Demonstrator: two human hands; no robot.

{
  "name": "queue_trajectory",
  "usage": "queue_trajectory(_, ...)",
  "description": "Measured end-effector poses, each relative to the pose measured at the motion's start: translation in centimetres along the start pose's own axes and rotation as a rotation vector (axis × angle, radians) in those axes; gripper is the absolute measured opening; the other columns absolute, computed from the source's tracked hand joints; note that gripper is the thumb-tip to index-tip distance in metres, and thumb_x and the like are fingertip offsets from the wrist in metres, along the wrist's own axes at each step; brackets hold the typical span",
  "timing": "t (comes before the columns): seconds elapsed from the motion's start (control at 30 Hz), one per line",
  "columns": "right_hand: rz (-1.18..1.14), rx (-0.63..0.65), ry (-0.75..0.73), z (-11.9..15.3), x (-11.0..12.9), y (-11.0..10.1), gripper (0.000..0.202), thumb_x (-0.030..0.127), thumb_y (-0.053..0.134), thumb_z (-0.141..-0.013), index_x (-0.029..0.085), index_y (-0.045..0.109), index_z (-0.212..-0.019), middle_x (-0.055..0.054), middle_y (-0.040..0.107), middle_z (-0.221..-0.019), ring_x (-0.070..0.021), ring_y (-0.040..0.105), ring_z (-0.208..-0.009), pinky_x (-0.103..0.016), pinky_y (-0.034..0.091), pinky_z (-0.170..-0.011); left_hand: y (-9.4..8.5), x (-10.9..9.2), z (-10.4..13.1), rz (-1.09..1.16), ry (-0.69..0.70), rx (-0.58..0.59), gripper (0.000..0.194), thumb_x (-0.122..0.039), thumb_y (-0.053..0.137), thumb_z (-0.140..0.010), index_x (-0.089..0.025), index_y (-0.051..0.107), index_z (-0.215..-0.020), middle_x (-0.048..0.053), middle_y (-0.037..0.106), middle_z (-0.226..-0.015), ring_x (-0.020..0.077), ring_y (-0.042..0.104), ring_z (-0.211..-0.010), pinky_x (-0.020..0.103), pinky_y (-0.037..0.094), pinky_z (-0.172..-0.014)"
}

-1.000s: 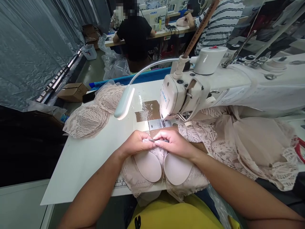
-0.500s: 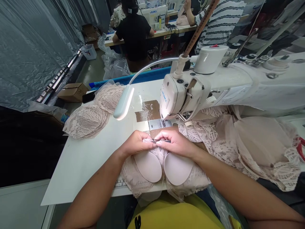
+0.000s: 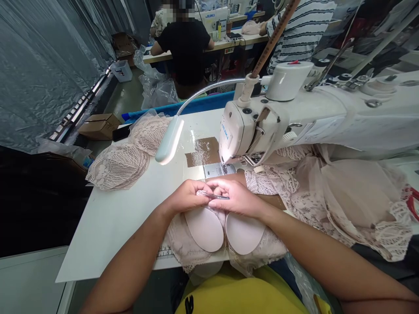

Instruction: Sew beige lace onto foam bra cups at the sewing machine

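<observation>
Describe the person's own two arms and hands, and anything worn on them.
The bare, ungloved left hand and bare, ungloved right hand each have a slender wrist; no watch or bracelet shows. Both forearms are uncovered, with no sleeve in view and no clear markings. At the body, a plain yellow cloth garment shows.

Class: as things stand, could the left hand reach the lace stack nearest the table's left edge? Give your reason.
Probably yes: between the left hand and that lace stack, only white tabletop shows. The hand seems to be pinching pale material, though, so it would likely need to let go first.
</observation>
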State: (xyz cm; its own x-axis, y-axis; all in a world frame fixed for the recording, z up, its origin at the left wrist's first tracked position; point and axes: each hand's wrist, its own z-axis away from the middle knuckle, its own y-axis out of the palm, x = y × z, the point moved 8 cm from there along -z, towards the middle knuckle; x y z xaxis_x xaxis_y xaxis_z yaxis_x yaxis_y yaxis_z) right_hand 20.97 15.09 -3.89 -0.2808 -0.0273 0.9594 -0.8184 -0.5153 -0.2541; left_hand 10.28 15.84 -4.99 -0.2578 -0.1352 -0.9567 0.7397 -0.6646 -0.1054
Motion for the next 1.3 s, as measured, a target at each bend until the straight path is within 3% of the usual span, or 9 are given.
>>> queue_trajectory(0.1,0.108,-0.042,0.001,0.0,0.0,-0.5,0.015,0.029,0.063,-0.077,0.016,0.066,-0.085,0.0,0.06,-0.072,-0.0139,0.054,-0.065,-0.026,0.042,-0.058,-0.2,-0.3,1.1,-0.054,-0.015,0.172,0.03,-0.026,0.07,-0.072,-0.014,0.065,-0.099,0.005,0.064,-0.092,0.017,0.057,-0.083,0.025,0.044,-0.071)
queue_trajectory(0.17,0.145,-0.099,0.005,0.1,-0.1,-1.3,0.017,0.031,0.059,-0.08,0.016,0.063,-0.075,0.0,0.057,-0.067,-0.0131,0.05,-0.061,-0.025,0.039,-0.055,-1.0,-0.1,2.0,-0.072,-0.075,0.223,0.035,-0.027,0.071,-0.072,-0.014,0.063,-0.104,0.006,0.064,-0.093,0.0178,0.058,-0.083,0.025,0.045,-0.07)
queue_trajectory(0.33,0.207,0.129,-0.054,0.4,0.0,0.0,0.029,0.035,0.054,-0.084,0.017,0.054,-0.061,0.002,0.051,-0.059,-0.0119,0.047,-0.057,-0.025,0.036,-0.053,-4.0,-0.5,3.1,-0.064,-0.096,0.053,0.021,-0.03,0.067,-0.078,-0.013,0.065,-0.09,0.004,0.063,-0.084,0.0148,0.057,-0.076,0.023,0.044,-0.067)
queue_trajectory(0.47,0.117,0.028,-0.077,0.2,0.2,-0.3,0.031,0.039,0.044,-0.092,0.017,0.062,-0.082,-0.002,0.063,-0.078,-0.0154,0.057,-0.075,-0.028,0.043,-0.069,-4.1,-1.4,2.9,-0.014,-0.035,-0.043,0.02,-0.03,0.067,-0.078,-0.014,0.065,-0.09,0.005,0.063,-0.089,0.0155,0.058,-0.081,0.025,0.046,-0.071)
queue_trajectory(0.53,0.098,-0.047,-0.069,0.1,0.3,-0.5,0.027,0.039,0.05,-0.089,0.017,0.063,-0.097,-0.004,0.065,-0.088,-0.0166,0.058,-0.081,-0.029,0.044,-0.073,-3.6,-1.4,2.6,0.009,-0.021,-0.05,0.022,-0.031,0.068,-0.077,-0.014,0.065,-0.092,0.005,0.064,-0.091,0.0162,0.058,-0.082,0.026,0.046,-0.073)
queue_trajectory(0.77,0.139,-0.122,-0.133,0.5,1.6,-0.7,0.017,0.03,0.057,-0.083,0.016,0.06,-0.073,-0.001,0.059,-0.072,-0.0139,0.053,-0.069,-0.025,0.041,-0.061,-2.2,-1.0,1.7,-0.04,0.01,-0.112,0.024,-0.032,0.071,-0.074,-0.015,0.065,-0.089,0.001,0.061,-0.081,0.0129,0.054,-0.073,0.022,0.042,-0.064)
queue_trajectory(1.03,-0.001,-0.142,-0.173,0.6,0.3,-1.4,0.026,0.035,0.056,-0.086,0.017,0.061,-0.104,-0.007,0.067,-0.096,-0.0188,0.062,-0.089,-0.032,0.049,-0.079,-1.6,-0.4,1.1,0.045,-0.015,-0.148,0.026,-0.036,0.071,-0.073,-0.012,0.069,-0.083,0.003,0.063,-0.076,0.0147,0.055,-0.072,0.023,0.041,-0.065)
queue_trajectory(1.17,-0.018,-0.095,-0.165,0.6,-0.3,-1.6,0.035,0.041,0.049,-0.091,0.016,0.06,-0.113,-0.004,0.065,-0.083,-0.0166,0.061,-0.078,-0.031,0.05,-0.072,-1.9,-0.5,1.2,0.089,-0.026,-0.207,0.025,-0.036,0.072,-0.072,-0.012,0.069,-0.079,0.004,0.065,-0.077,0.0163,0.058,-0.073,0.026,0.043,-0.068)
queue_trajectory(1.3,0.02,-0.079,-0.175,0.7,0.4,-1.6,0.031,0.037,0.055,-0.087,0.016,0.063,-0.11,-0.004,0.063,-0.087,-0.0157,0.059,-0.078,-0.03,0.048,-0.072,-2.2,-0.3,1.4,0.158,-0.048,-0.251,0.023,-0.034,0.074,-0.071,-0.013,0.07,-0.077,0.004,0.066,-0.075,0.0153,0.057,-0.071,0.026,0.044,-0.068)
